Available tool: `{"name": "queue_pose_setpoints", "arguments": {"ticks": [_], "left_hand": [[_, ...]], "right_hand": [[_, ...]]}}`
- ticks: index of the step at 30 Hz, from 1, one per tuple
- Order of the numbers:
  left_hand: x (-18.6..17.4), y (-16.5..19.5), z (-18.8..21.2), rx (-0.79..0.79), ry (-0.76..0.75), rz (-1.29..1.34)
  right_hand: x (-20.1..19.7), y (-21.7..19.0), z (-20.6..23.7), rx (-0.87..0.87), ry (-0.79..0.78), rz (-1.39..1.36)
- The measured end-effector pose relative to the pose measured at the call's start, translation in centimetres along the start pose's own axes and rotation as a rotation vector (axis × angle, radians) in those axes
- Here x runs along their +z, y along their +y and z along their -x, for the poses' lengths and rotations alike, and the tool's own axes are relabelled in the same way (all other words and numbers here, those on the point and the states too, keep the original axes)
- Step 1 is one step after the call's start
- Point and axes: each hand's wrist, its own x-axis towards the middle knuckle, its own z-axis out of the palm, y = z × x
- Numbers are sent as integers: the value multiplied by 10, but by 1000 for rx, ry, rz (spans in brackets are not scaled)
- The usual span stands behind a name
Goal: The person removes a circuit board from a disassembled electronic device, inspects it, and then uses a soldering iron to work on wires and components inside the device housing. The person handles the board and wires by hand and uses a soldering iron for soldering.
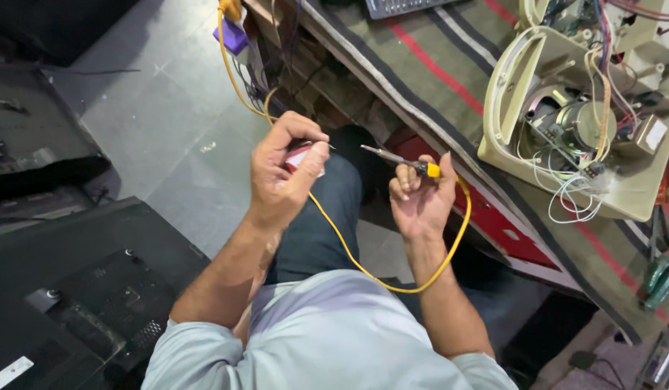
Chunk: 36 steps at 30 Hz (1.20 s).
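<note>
My right hand (421, 198) grips a soldering iron (399, 162) with a yellow handle, its metal tip pointing left toward my other hand. Its yellow cord (334, 231) loops down over my lap and runs up to the top left. My left hand (284, 173) is closed around a small red and white object (300, 156) and pinches a thin wire end near the iron's tip. Both hands are held above my knees, just off the table edge.
An opened beige appliance housing (566, 123) with a motor and loose wires lies on the striped cloth (436, 65) covering the table at right. Black flat panels (67, 289) lie on the floor at left. A green tool (663, 278) rests at the right edge.
</note>
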Motion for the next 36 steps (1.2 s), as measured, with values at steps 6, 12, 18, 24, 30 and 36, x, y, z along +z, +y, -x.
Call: {"name": "queue_pose_setpoints", "arguments": {"ticks": [6, 12, 18, 24, 30, 36], "left_hand": [[11, 8, -3, 104, -30, -153], [23, 10, -7, 135, -9, -206], [33, 3, -8, 85, -30, -135], [39, -2, -8, 84, -35, -148], [43, -5, -9, 86, -32, -164], [45, -6, -9, 103, -31, -183]], "right_hand": [[-1, 6, -10, 94, -5, -95], [-1, 9, -10, 168, -17, -168], [-5, 9, -13, 197, 2, -219], [-6, 6, -14, 198, -13, -233], [-5, 6, -15, 200, -15, -218], [-4, 5, -14, 198, -29, -217]]}}
